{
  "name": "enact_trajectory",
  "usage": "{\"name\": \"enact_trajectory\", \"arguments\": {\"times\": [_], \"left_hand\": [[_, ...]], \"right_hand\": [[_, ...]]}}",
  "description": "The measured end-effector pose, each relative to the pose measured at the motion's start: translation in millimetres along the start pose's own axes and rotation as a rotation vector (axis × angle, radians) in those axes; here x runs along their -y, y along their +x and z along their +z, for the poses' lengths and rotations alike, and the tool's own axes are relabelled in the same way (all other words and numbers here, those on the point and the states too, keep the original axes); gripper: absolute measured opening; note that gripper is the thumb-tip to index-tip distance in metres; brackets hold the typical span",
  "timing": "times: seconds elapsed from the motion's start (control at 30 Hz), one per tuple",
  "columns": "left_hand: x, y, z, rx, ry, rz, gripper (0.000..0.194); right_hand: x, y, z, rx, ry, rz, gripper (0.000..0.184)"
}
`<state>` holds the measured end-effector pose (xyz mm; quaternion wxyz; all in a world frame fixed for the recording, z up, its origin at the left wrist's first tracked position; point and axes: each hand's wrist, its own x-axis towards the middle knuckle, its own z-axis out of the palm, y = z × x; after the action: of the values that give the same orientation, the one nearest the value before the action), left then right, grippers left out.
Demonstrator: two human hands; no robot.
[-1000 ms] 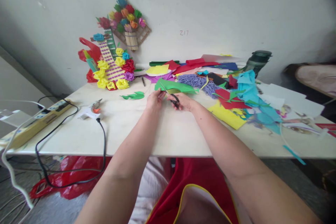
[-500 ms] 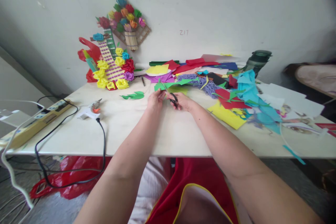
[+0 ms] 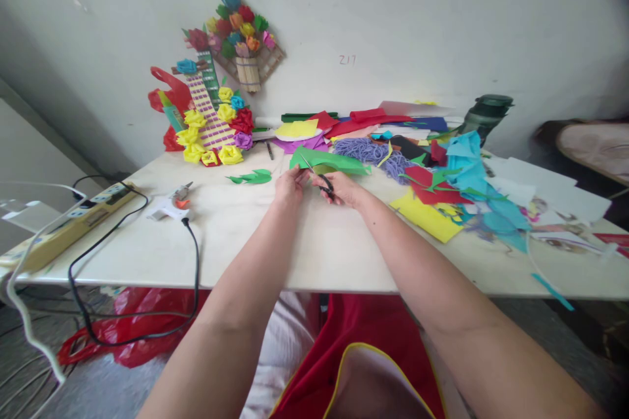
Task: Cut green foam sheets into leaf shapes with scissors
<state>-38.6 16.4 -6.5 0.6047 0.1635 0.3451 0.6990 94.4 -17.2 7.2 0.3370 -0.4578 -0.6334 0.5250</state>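
Note:
With closed fingers, my left hand point(image 3: 291, 184) pinches the near left edge of a green paper sheet point(image 3: 339, 162). My right hand point(image 3: 341, 189) is shut around the black handles of a pair of scissors point(image 3: 326, 187). The blades point up and left, lying against the green paper close to my left fingertips. To the left of my hands, several cut green paper leaves point(image 3: 249, 177) rest on the table point(image 3: 230, 236).
A glue gun point(image 3: 170, 206) with a black cord and a power strip point(image 3: 73, 222) occupy the left side. Paper flowers point(image 3: 211, 137) stand behind. Purple yarn point(image 3: 368, 150), yellow paper point(image 3: 427, 215), blue paper point(image 3: 464, 150) and a dark bottle point(image 3: 484, 119) lie or stand rightward.
The green paper has shifted in my hands and now shows a broader, smoother face. My hands stay in nearly the same place, and the view has moved slightly.

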Motion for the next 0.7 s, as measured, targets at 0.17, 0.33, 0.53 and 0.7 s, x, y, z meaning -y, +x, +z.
{"name": "enact_trajectory", "arguments": {"times": [0.17, 0.33, 0.53, 0.7], "left_hand": [[-1.1, 1.1, -1.8, 0.004, 0.034, -0.019, 0.013], [-2.4, 0.2, -1.3, 0.0, 0.069, -0.031, 0.013], [-3.3, 1.9, -2.4, 0.006, 0.123, -0.014, 0.012], [-2.1, 4.6, -5.8, 0.019, 0.134, 0.011, 0.01]], "right_hand": [[-0.7, 0.0, -1.1, 0.005, -0.009, 0.009, 0.034], [1.1, -0.9, -2.1, 0.014, -0.022, 0.024, 0.034], [6.0, -4.4, -1.2, 0.021, -0.038, 0.034, 0.032], [6.9, -4.6, -1.3, 0.015, -0.058, 0.058, 0.03]]}}
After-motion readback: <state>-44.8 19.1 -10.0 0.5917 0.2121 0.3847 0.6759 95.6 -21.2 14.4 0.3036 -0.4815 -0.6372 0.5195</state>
